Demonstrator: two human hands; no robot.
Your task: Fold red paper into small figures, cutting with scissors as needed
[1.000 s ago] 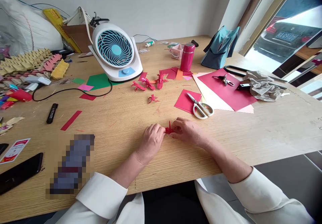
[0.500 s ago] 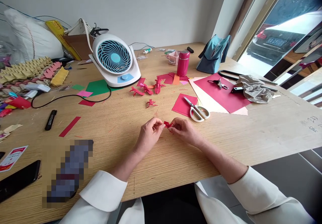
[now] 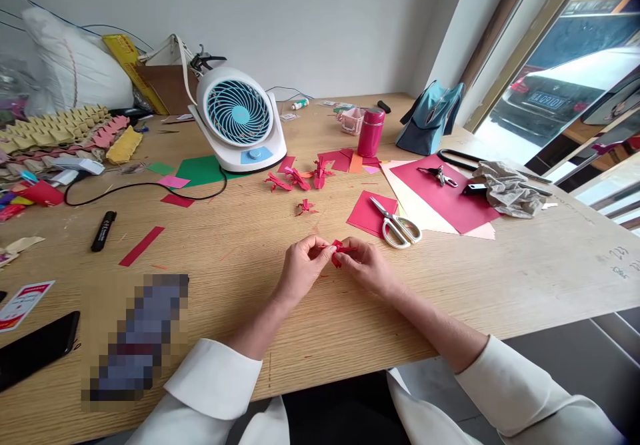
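Between my two hands is a small folded red paper figure [image 3: 338,253], held just above the wooden table [image 3: 240,325]. My left hand [image 3: 306,265] pinches its left side with thumb and fingertips. On the other side my right hand [image 3: 369,266] is closed on it the same way. Fingers cover part of the paper. Another red paper figure [image 3: 306,207] lies alone beyond my hands, and several more [image 3: 299,178] sit together behind it. White-handled scissors [image 3: 400,228] rest partly on a stack of red paper [image 3: 369,211] to the right of my right hand.
A white fan [image 3: 240,121] stands at the back, its black cord running left. Behind the scissors are a pink flask [image 3: 371,133], a blue bag [image 3: 431,119], large red sheets [image 3: 450,201] and a crumpled cloth [image 3: 515,188]. Leftward lie a black marker [image 3: 104,231] and a phone [image 3: 40,350].
The paper between my fingers has turned, and more of it shows now, with parts sticking out above and below my fingertips. The whole view has shifted slightly.
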